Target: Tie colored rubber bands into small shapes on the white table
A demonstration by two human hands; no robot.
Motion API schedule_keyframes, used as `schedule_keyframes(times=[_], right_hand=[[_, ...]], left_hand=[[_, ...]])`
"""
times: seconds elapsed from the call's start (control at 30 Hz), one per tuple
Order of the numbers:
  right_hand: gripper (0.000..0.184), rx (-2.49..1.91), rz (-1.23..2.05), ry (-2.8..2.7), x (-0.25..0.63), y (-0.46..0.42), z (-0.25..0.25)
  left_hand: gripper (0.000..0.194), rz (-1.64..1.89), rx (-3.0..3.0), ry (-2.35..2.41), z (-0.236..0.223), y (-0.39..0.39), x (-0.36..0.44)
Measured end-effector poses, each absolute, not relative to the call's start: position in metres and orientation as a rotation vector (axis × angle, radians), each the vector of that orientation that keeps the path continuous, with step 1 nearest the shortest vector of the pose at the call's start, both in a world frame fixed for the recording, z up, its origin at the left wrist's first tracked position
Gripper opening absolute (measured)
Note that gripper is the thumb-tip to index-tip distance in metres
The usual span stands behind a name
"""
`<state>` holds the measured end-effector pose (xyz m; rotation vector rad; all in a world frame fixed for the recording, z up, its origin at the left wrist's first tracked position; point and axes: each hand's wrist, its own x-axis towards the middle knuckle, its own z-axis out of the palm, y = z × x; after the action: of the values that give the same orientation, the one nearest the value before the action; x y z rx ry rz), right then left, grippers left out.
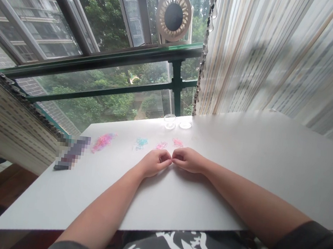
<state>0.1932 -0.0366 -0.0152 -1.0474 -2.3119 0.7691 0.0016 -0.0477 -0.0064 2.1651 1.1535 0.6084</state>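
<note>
My left hand (157, 163) and my right hand (189, 160) meet above the white table, thumb and fingers of each pinched together. Their fingertips touch or nearly touch; whatever they pinch, if anything, is too small to make out. Just beyond them lie two small piles of thin pink strands, perhaps tiny elastic bands: one pink pile (161, 145) past my left hand and another pink pile (178, 142) past my right. A turquoise pile (141, 143) sits farther left, and a larger mixed pink and orange pile (102, 142) lies left of that.
At the table's (270, 159) far edge stand a clear round container (169, 121) and a flat clear lid or dish (185, 124). A blurred-out dark object (72, 154) lies near the left edge. Behind are a green railing (108, 59), a white fan (174, 16) and a striped curtain (251, 58).
</note>
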Motion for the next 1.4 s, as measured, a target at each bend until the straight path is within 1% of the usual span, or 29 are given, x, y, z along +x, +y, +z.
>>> schedule_keyframes(times=[1.1,1.4], right_hand=[[0.008,-1.041,0.757,-2.325,0.1936,-0.0360,-0.0158],[0.012,-1.034,0.761,-2.318,0.1933,-0.0369,-0.0141]], left_hand=[[0.017,0.583,2.200,1.150,-0.0081,-0.0464,0.0009],[0.016,0.592,2.192,1.130,-0.0104,-0.0453,-0.0001]])
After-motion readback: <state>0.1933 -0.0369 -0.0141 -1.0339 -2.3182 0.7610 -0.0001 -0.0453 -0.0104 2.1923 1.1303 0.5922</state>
